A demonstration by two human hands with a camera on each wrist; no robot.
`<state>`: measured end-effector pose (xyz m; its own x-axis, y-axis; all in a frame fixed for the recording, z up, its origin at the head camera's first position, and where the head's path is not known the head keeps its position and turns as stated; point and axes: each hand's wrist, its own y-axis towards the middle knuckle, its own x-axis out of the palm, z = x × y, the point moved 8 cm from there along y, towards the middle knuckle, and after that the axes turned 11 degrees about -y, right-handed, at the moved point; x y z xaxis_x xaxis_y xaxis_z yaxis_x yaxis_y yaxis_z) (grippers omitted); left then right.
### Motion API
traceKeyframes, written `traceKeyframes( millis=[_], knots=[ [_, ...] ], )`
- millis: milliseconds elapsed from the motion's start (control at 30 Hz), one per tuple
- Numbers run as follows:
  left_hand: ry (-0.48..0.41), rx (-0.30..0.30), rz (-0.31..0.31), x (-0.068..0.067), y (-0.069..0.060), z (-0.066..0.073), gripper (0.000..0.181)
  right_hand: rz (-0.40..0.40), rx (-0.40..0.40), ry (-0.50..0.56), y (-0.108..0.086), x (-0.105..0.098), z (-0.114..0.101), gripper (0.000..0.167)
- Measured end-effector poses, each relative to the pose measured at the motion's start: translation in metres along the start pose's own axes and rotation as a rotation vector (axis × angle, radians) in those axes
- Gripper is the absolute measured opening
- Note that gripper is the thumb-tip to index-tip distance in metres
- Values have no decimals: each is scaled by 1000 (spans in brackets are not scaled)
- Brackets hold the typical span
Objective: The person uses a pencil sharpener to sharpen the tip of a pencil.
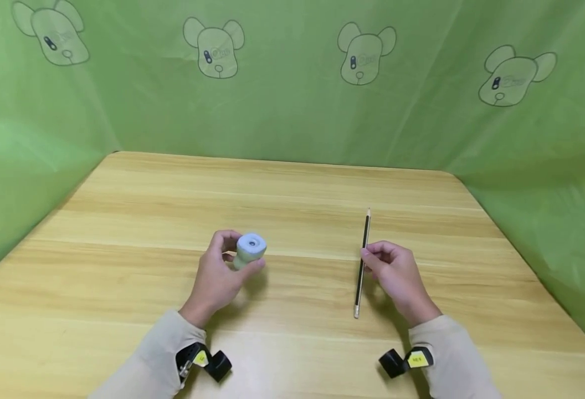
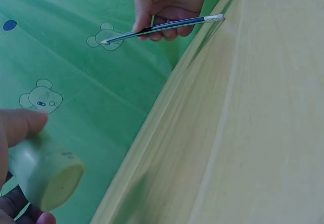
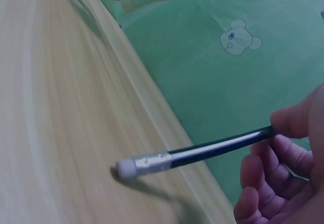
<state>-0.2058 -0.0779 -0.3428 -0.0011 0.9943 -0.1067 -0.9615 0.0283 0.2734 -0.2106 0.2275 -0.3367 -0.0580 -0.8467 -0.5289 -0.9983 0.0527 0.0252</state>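
Observation:
My left hand [image 1: 216, 278] holds a small pencil sharpener [image 1: 251, 245] between thumb and fingers, above the table. Its pale blue top has a round hole in the middle, and the body below is light green; in the left wrist view the flat base of the sharpener [image 2: 63, 183] shows. On the right, my right hand [image 1: 401, 280] pinches a dark striped pencil [image 1: 360, 282] near its middle. The sharpened tip points away from me, and the white eraser end, with a silver band, points toward me. Pencil and sharpener are well apart.
Beneath both hands lies a light wooden table [image 1: 292, 199] with rounded far corners. A green cloth [image 1: 292, 122] printed with bear faces surrounds its back and sides. Each wrist wears a small black camera, the left one [image 1: 217, 366] and the right one [image 1: 393, 363].

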Motion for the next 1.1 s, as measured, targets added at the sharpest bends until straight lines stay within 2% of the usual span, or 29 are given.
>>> traceKeyframes(
  millis=[133,267,533,800,1100],
  knots=[
    [31,-46,4,-1,1,-6,58,17,18,-38,4,-3,5,26],
    [48,-105,4,0,1,-13,58,22,0,-103,5,-4,7,25],
    [87,-145,6,-1,-1,-17,56,-21,22,-243,7,2,11,23],
    [83,-218,-3,1,-2,-24,54,-5,-81,-476,6,9,10,19],
    [95,-239,-18,4,-1,-24,51,-26,-108,-566,6,13,13,19]
  ],
)
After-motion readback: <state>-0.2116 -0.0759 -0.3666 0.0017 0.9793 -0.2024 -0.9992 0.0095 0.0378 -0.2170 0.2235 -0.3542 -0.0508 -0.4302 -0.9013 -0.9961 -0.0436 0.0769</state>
